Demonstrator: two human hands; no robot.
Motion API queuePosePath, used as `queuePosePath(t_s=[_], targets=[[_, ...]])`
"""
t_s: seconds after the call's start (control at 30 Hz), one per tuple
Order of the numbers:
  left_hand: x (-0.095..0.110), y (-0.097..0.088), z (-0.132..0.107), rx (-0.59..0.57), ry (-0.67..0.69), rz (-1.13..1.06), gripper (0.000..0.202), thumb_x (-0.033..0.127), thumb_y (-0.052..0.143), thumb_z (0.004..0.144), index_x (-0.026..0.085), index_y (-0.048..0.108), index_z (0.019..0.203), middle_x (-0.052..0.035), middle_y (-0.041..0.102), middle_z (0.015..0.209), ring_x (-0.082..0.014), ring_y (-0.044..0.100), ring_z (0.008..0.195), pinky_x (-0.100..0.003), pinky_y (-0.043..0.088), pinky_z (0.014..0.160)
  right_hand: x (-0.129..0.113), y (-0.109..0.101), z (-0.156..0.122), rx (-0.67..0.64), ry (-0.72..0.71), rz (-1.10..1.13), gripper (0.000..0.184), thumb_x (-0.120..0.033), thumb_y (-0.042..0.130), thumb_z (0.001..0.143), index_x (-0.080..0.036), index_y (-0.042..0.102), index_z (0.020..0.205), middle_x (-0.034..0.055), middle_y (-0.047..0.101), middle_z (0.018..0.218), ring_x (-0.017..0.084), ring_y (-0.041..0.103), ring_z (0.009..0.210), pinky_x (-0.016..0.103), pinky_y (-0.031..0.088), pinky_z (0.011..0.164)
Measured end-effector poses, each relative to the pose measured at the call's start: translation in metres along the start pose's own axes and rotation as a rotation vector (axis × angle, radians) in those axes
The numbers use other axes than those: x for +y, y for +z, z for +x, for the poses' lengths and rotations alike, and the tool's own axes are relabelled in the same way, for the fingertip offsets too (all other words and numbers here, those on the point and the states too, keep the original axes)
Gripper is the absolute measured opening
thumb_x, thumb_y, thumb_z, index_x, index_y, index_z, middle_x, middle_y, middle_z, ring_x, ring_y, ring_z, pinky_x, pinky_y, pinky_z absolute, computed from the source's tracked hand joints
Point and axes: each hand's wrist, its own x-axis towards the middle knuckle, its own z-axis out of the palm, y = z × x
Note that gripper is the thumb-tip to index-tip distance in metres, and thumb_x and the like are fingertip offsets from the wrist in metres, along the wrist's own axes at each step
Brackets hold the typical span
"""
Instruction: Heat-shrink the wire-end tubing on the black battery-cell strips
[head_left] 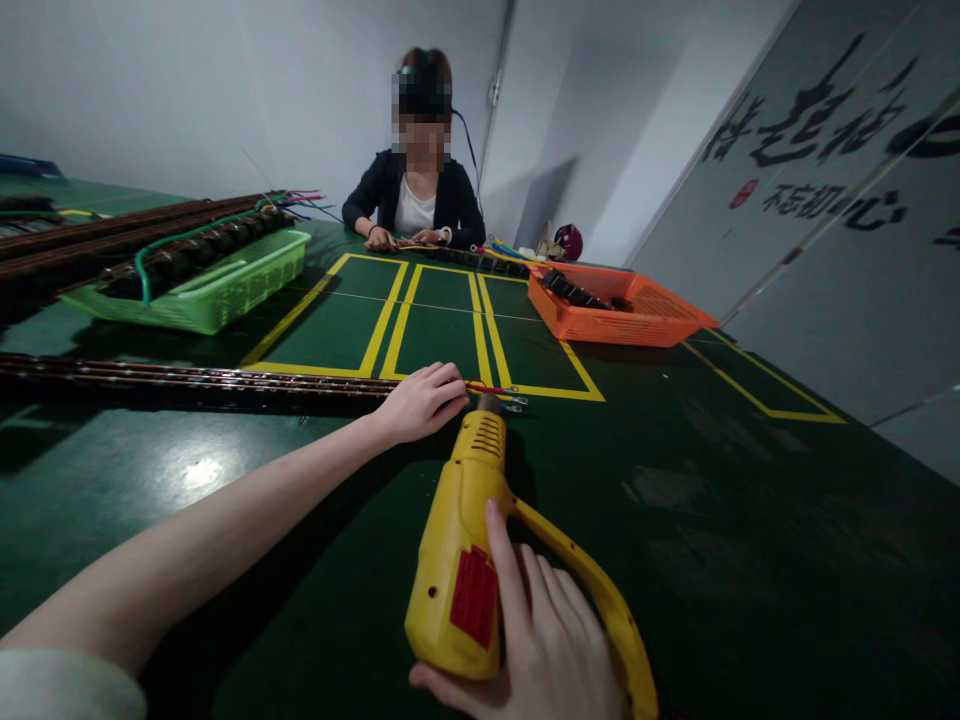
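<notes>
Green taped table (pixel 712 520), white walls (pixel 225 90): left hand (pixel 424 400) pinches strip (pixel 225 378), right hand (pixel 540 640) grips heat gun (pixel 457 560).

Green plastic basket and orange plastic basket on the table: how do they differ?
The green plastic basket sits far left; the orange plastic basket far right. Long dark strips overhang the green one; the orange one holds only a few short dark parts. Both are shallow, with slotted walls.
</notes>
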Motion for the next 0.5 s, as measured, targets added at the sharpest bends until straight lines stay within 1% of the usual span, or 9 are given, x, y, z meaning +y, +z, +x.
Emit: queuePosePath(t_s=[0.1, 0.23, 0.37, 0.5], targets=[[0.000, 0.002, 0.000, 0.016, -0.006, 0.000, 0.027, 0.027, 0.035, 0.097, 0.016, 0.057, 0.088, -0.0076, 0.057, 0.095, -0.0180, 0.050, 0.086, -0.031, 0.044, 0.076, -0.007, 0.001, 0.003, 0.010, 0.000, 0.007, 0.119, -0.089, 0.037, 0.066, -0.006, 0.013, 0.148, 0.0151, 0.070, 0.089, 0.029, 0.069, 0.074, 0.039, 0.055, 0.065], [-0.003, 0.002, -0.002, 0.003, -0.002, -0.013, 0.025, 0.026, 0.036, 0.097, 0.016, 0.058, 0.089, -0.0078, 0.057, 0.097, -0.0178, 0.051, 0.088, -0.030, 0.044, 0.077, -0.009, 0.002, 0.004, 0.011, 0.000, 0.028, 0.117, -0.088, 0.036, 0.069, -0.006, 0.010, 0.149, 0.0146, 0.070, 0.089, 0.029, 0.068, 0.074, 0.039, 0.054, 0.065], [-0.004, 0.001, -0.004, -0.005, 0.004, -0.017, 0.024, 0.026, 0.036, 0.096, 0.016, 0.058, 0.090, -0.0081, 0.057, 0.098, -0.0179, 0.051, 0.089, -0.030, 0.045, 0.078, -0.003, 0.002, 0.002, -0.029, -0.009, 0.066, 0.119, -0.089, 0.039, 0.066, -0.008, 0.012, 0.150, 0.0135, 0.069, 0.093, 0.028, 0.068, 0.078, 0.038, 0.054, 0.067], [-0.004, 0.001, -0.004, -0.003, 0.017, -0.017, 0.023, 0.025, 0.037, 0.096, 0.016, 0.058, 0.092, -0.0083, 0.058, 0.099, -0.0180, 0.052, 0.090, -0.031, 0.046, 0.080, 0.007, -0.002, -0.001, -0.027, -0.003, 0.082, 0.122, -0.090, 0.045, 0.060, -0.011, 0.015, 0.149, 0.0120, 0.070, 0.096, 0.028, 0.068, 0.081, 0.039, 0.053, 0.070]])
